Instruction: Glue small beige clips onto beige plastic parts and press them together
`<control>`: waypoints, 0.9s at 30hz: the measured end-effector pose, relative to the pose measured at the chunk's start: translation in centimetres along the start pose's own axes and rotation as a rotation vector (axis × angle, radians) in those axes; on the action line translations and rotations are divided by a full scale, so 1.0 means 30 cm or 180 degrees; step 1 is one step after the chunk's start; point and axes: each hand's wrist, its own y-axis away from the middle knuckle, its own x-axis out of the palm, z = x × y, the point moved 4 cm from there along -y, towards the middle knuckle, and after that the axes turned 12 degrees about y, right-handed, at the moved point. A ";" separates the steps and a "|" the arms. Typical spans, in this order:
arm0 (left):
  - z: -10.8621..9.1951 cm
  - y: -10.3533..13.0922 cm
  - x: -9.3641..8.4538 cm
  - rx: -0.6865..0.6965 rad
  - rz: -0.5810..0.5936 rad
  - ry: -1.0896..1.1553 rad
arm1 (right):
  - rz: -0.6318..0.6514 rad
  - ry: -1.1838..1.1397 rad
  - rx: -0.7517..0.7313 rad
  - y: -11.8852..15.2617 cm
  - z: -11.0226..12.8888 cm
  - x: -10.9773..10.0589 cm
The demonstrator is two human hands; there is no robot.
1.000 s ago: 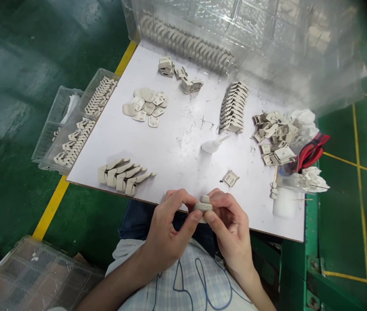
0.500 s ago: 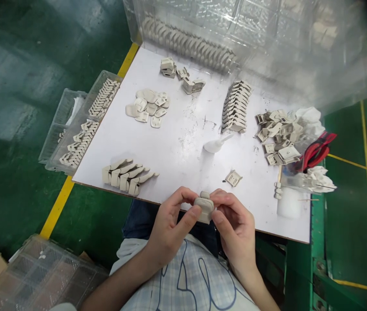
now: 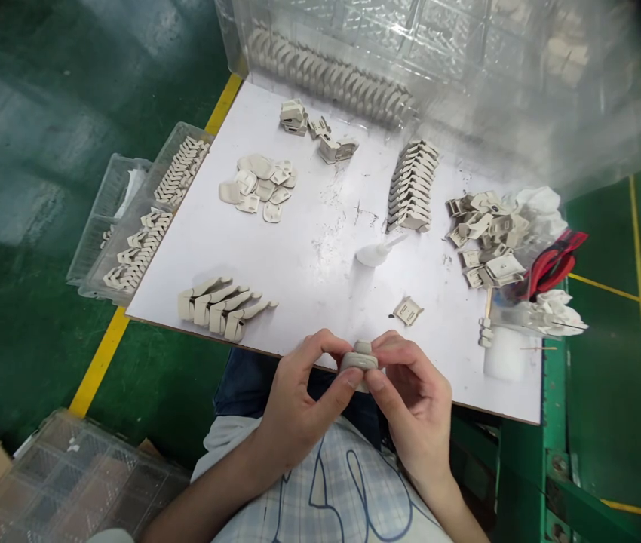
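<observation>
Between both hands, at the table's front edge, is a small beige plastic part (image 3: 360,362) with a rounded face and a tab on top. My left hand (image 3: 303,396) pinches its left side with thumb and forefinger. My right hand (image 3: 414,400) grips its right side the same way; the fingers cover part of it. A single beige square piece (image 3: 409,311) lies just beyond my right hand. Left of my hands stands a row of several beige angled parts (image 3: 224,308). A white squeeze bottle with a thin nozzle (image 3: 372,255) is farther back.
On the white table (image 3: 309,279) lie a pile of flat beige covers (image 3: 261,185), a stacked row (image 3: 412,186) and a heap of brackets (image 3: 490,234). Clear trays (image 3: 128,234) sit at the left; a large clear plastic tray (image 3: 439,83) stands behind. Red-handled tool (image 3: 552,264) at right.
The beige plastic part has tilted between my fingers, so its face now shows narrower. Both hands have shifted slightly; the things on the table have stayed put.
</observation>
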 end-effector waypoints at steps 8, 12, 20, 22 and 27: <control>0.021 -0.006 0.012 -0.1001 0.0027 0.1597 | -0.0125 -0.0009 0.0096 -0.012 -0.012 -0.028; 0.020 -0.006 0.018 -0.1029 0.0077 0.1663 | -0.0092 -0.0020 0.0149 -0.011 -0.016 -0.029; 0.001 -0.013 -0.001 -0.0210 -0.0098 0.0257 | -0.0036 0.0056 0.0218 -0.005 -0.024 -0.022; -0.006 -0.012 0.000 -0.0073 -0.0107 0.0004 | -0.0030 0.0088 0.0173 -0.009 -0.027 -0.026; -0.012 -0.017 0.002 0.0026 -0.0102 -0.0366 | -0.0036 0.0212 0.0101 -0.015 -0.030 -0.016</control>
